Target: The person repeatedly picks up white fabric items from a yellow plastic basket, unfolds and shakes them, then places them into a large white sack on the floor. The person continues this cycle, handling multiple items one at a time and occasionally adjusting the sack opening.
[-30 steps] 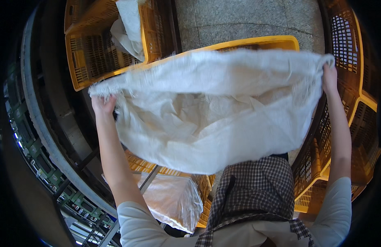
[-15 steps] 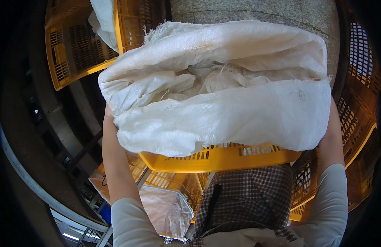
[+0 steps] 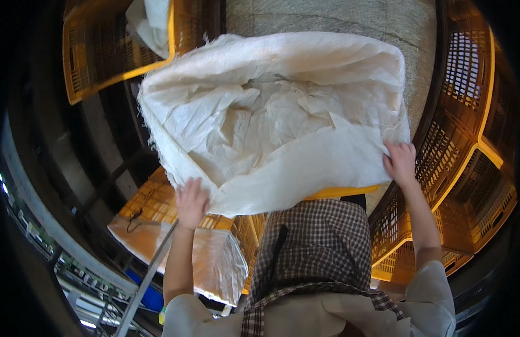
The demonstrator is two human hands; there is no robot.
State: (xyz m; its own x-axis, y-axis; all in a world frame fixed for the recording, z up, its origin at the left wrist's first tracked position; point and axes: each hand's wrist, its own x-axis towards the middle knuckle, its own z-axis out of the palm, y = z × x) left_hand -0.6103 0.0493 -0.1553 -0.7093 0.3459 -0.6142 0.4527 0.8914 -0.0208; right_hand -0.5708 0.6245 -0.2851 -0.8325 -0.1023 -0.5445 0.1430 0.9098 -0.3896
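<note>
Both hands have come out from beside the white sack since half a second ago and now show at its near side, while its mouth has spread wider and its cloth has covered most of the near wall of the yellow crate beneath. The left hand touches the sack's near left corner, its blurred fingers a little apart; I cannot tell whether they pinch the cloth. The right hand has its fingers bent against the near right edge, with too little showing to tell how firmly. Between and beyond both sets of fingers, the sack gapes upward, crumpled inside. Just below the left fingers lies a film-wrapped bundle; right of the right fingers stand stacked yellow crates.
</note>
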